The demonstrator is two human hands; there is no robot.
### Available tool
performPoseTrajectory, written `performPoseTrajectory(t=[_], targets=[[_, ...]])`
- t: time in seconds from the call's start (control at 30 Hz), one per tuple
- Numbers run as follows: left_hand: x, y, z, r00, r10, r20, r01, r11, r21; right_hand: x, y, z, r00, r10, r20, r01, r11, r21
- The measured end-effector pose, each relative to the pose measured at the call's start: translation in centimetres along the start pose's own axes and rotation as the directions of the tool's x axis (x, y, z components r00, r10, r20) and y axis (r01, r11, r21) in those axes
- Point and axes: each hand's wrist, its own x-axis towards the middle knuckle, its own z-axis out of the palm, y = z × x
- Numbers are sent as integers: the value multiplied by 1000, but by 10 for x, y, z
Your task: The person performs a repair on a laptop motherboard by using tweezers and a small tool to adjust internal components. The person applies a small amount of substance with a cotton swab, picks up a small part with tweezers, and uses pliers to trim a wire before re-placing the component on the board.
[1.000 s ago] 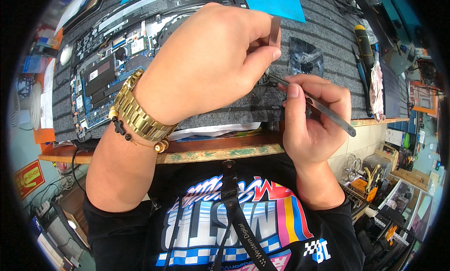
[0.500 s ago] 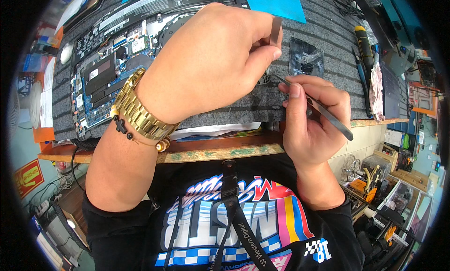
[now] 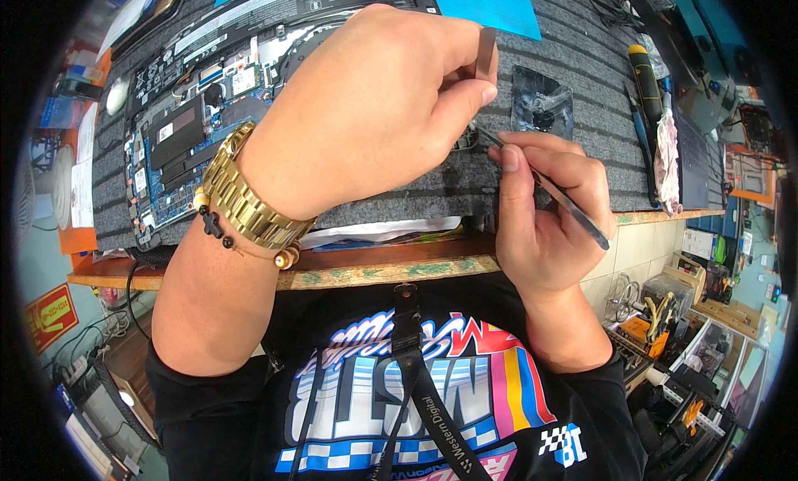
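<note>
My left hand (image 3: pixel 374 107), with a gold watch and bead bracelet, is pinched on a thin dark flat strip (image 3: pixel 486 50) standing up from its fingers. Just below those fingers lies a small metallic item (image 3: pixel 466 138), mostly hidden. My right hand (image 3: pixel 544 207) grips metal tweezers (image 3: pixel 573 211), their tips reaching under my left fingers toward that item. An opened laptop (image 3: pixel 179 136), showing its board, battery and fan, lies to the left, partly behind my left hand and arm. A small dark plastic pouch (image 3: pixel 540 107) rests just above my right hand.
The grey ribbed mat (image 3: pixel 607 157) covers the bench, with a blue mat (image 3: pixel 490 7) at the back. A yellow-black screwdriver (image 3: pixel 644 82), other tools and a crumpled pink tissue (image 3: pixel 667 165) lie at the right. The wooden bench edge (image 3: pixel 399 269) runs in front of my body.
My right hand has moved slightly left with the tweezers, bringing their tips further under my left fingers. My left hand has hardly moved.
</note>
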Motion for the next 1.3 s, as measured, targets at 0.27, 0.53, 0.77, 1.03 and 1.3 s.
performPoseTrajectory(t=[0.27,0.53,0.77,1.03,1.3], targets=[[1,-2,1,999,39,-14,-38,999,30,-2,0,-1,1000,-6,20,7,999,-36],[2,-1,1,999,36,-20,-36,999,18,-4,-2,-1,999,7,31,-6,999,-34],[3,5,-5,999,29,-37,-29,999,-16,-6,-4,-6,994,1,113,6,999,-54],[2,0,-3,998,63,-20,-63,998,-2,-5,-5,-1,999,9,53,-8,1000,-26],[3,-3,1,995,96,-22,-96,995,-6,-5,-5,-2,998,-7,58,9,1000,-28]])
